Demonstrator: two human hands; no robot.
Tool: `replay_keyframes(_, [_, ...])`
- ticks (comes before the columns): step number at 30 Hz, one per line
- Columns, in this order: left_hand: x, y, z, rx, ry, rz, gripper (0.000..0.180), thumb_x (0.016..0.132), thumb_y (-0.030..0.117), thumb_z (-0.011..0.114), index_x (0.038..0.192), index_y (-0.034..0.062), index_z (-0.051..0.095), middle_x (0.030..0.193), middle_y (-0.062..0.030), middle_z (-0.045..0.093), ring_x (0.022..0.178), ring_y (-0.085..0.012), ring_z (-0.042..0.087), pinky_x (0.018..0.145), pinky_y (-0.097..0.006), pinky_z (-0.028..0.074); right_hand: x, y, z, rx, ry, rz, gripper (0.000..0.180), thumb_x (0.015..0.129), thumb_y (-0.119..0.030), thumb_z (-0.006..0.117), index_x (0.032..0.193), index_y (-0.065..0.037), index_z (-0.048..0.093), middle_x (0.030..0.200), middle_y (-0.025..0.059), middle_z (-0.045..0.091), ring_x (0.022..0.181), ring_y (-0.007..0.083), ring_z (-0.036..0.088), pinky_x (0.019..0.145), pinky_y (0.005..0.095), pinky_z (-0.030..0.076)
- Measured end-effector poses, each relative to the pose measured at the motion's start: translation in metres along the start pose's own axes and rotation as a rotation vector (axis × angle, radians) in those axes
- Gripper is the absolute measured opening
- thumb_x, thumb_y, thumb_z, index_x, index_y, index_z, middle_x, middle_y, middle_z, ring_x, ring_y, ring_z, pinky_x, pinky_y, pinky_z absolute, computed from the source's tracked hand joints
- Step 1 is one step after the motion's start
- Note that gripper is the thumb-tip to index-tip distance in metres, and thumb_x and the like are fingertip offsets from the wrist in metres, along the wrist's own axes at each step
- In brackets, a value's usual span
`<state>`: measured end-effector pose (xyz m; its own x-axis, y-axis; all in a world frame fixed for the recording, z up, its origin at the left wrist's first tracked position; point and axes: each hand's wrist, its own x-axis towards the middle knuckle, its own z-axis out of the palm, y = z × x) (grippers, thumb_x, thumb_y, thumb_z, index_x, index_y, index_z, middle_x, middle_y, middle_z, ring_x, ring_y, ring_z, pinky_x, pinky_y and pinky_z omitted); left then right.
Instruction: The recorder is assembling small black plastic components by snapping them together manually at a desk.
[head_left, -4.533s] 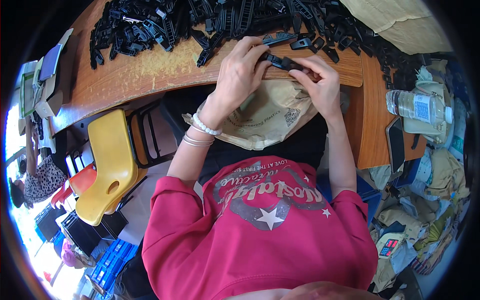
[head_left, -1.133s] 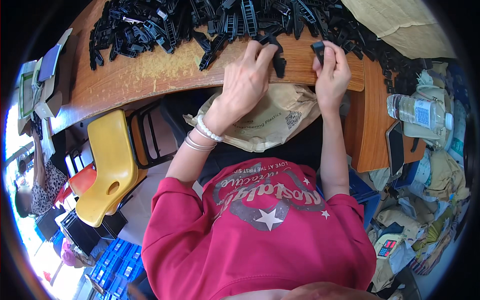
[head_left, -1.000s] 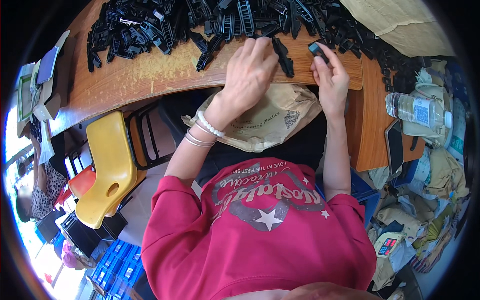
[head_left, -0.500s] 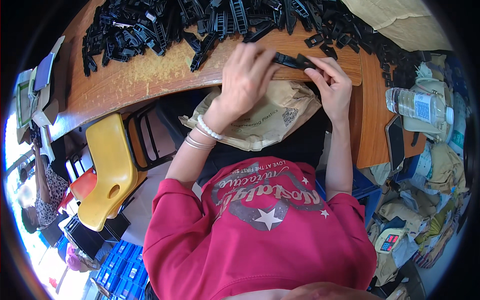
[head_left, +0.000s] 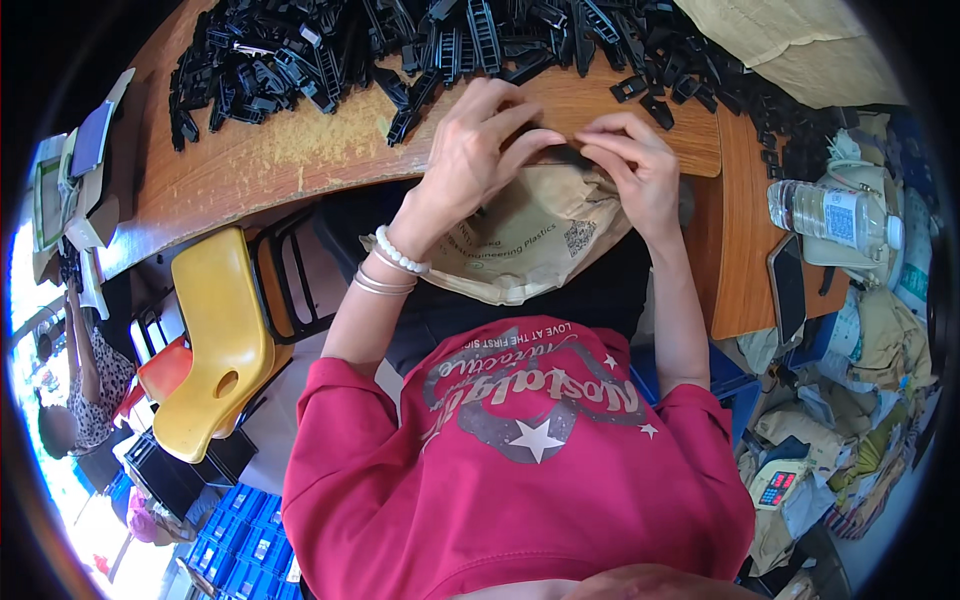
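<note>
Over the front edge of the wooden table, my left hand [head_left: 478, 145] and my right hand [head_left: 640, 172] come close together, fingertips pinched. A small black plastic part [head_left: 570, 155] shows between them, mostly hidden by the fingers. Directly below hangs a brown paper bag [head_left: 520, 250], its mouth spread wide against the table edge. A bit of black shows beneath my left hand at the bag's mouth. Across the far side of the table lies a large heap of black plastic parts [head_left: 300, 70], some ladder-shaped. White beads and thin bangles circle my left wrist.
On the right side table [head_left: 735, 250] are a water bottle [head_left: 830, 212] and a phone [head_left: 788, 285]. A large brown paper sheet or bag [head_left: 800, 45] covers the far right corner. Yellow chair [head_left: 215, 340] and blue bins [head_left: 240, 545] stand left. Another person [head_left: 90, 380] is at far left.
My hands have drawn closer together, the right one shifting left and slightly down. The black part, plainly visible before between them, is now mostly covered by fingers.
</note>
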<state>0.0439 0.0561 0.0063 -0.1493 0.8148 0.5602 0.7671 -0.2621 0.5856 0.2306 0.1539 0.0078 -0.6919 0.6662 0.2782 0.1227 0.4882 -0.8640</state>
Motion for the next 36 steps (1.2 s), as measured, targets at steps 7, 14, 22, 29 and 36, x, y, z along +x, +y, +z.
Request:
replay_keyframes(7, [0.013, -0.011, 0.003, 0.608, 0.003, 0.064, 0.018, 0.075, 0.009, 0.071, 0.089, 0.0023, 0.062, 0.091, -0.0066, 0.058, 0.081, -0.0237, 0.056, 0.066, -0.033, 0.050, 0.007, 0.036, -0.029, -0.686, 0.453, -0.080, 0.030, 0.083, -0.012, 0.073, 0.110, -0.002, 0.065, 0.101, 0.0090, 0.061, 0.095, 0.0217, 0.057, 0.076, 0.0338, 0.048])
replay_keyframes(14, [-0.010, -0.007, -0.006, 0.445, -0.020, 0.143, 0.019, 0.076, 0.006, 0.071, 0.090, 0.0043, 0.060, 0.096, -0.0088, 0.060, 0.082, -0.0259, 0.059, 0.068, -0.034, 0.050, 0.002, 0.008, 0.000, -0.215, 0.457, -0.008, 0.020, 0.097, -0.013, 0.057, 0.111, -0.002, 0.065, 0.089, 0.0070, 0.063, 0.068, 0.0119, 0.056, 0.060, 0.0228, 0.045])
replay_keyframes(22, [-0.015, -0.007, -0.014, 0.092, 0.035, -0.086, 0.026, 0.075, 0.003, 0.073, 0.100, -0.0002, 0.065, 0.092, -0.0101, 0.060, 0.084, -0.0286, 0.056, 0.070, -0.037, 0.050, 0.021, -0.002, 0.011, 0.229, 0.015, 0.180, 0.027, 0.087, -0.002, 0.066, 0.114, 0.000, 0.067, 0.084, 0.0039, 0.063, 0.069, 0.0081, 0.055, 0.062, 0.0207, 0.045])
replay_keyframes(29, [-0.014, -0.010, -0.017, 0.020, -0.023, -0.119, 0.022, 0.075, 0.002, 0.073, 0.096, -0.0003, 0.067, 0.091, -0.0104, 0.060, 0.084, -0.0285, 0.056, 0.071, -0.037, 0.050, 0.035, 0.008, 0.002, -0.019, -0.153, 0.066, 0.026, 0.082, 0.004, 0.067, 0.107, 0.001, 0.071, 0.091, 0.0036, 0.060, 0.082, 0.0114, 0.057, 0.072, 0.0228, 0.045])
replay_keyframes(36, [-0.014, -0.011, -0.014, -0.049, -0.029, -0.071, 0.020, 0.076, 0.003, 0.072, 0.095, -0.0007, 0.067, 0.089, -0.0114, 0.060, 0.083, -0.0294, 0.058, 0.071, -0.038, 0.050, 0.029, 0.002, 0.021, -0.054, -0.055, -0.087, 0.018, 0.075, 0.003, 0.072, 0.093, 0.001, 0.073, 0.088, 0.0054, 0.062, 0.082, 0.0168, 0.058, 0.068, 0.0281, 0.047])
